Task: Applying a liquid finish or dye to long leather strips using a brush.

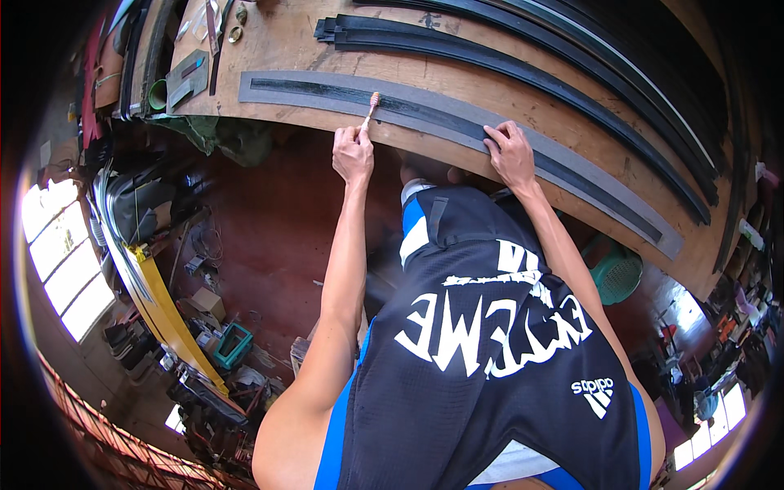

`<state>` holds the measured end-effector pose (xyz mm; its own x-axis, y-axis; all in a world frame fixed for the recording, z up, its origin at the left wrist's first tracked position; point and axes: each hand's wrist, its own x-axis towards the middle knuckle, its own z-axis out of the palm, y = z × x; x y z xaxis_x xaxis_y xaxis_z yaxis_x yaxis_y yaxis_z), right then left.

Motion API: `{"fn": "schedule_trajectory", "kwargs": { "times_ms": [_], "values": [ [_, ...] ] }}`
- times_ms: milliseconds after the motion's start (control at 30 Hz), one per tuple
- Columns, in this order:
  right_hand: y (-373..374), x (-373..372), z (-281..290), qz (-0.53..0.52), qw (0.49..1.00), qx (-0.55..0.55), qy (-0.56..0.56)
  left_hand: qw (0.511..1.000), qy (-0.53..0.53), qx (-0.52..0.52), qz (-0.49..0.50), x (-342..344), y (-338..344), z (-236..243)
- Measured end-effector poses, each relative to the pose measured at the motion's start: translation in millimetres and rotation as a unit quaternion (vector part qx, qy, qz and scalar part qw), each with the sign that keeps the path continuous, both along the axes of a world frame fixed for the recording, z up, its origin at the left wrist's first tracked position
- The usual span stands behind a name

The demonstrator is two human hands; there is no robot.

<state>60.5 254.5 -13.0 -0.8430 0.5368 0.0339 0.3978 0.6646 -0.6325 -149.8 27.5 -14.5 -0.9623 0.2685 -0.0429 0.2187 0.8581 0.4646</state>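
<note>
My left hand (354, 155) is closed around the pale handle of a toothbrush (369, 113). The brush's bristles rest on a long, narrow black strip (302, 87), whose surface looks darker and shinier toward its left part. Beneath that strip lies a wider grey strip (253, 91), curving along the near side of the wooden table in this wide view. Farther right, my right hand (512, 155) has its fingers curled, with the fingertips pressed down on the black strip. I cannot see what, if anything, lies under its palm.
Bundled black strips (392, 37) lie across the far side of the wooden table (278, 41). At the far left are a small grey board (188, 77) and a green cup (157, 95). A green plastic stool (616, 273) stands below the table's right side.
</note>
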Motion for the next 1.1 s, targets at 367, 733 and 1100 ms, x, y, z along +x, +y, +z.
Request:
{"fn": "schedule_trajectory", "kwargs": {
  "times_ms": [367, 733, 1100],
  "values": [
    [-0.3, 0.4, -4.9, -0.010, 1.000, 0.010, 0.016, 0.998, -0.045, 0.030, -0.035, 51.8, 27.4, 1.9],
    [0.3, 1.9, -6.0, -0.003, 0.999, 0.033, 0.023, 0.991, -0.038, 0.063, -0.111, 89.9, 49.6, 1.9],
    [0.2, 2.2, -6.1, -0.003, 0.999, 0.040, 0.021, 0.999, 0.006, 0.002, 0.050, 28.3, 8.5, 9.6]
  ]
}}
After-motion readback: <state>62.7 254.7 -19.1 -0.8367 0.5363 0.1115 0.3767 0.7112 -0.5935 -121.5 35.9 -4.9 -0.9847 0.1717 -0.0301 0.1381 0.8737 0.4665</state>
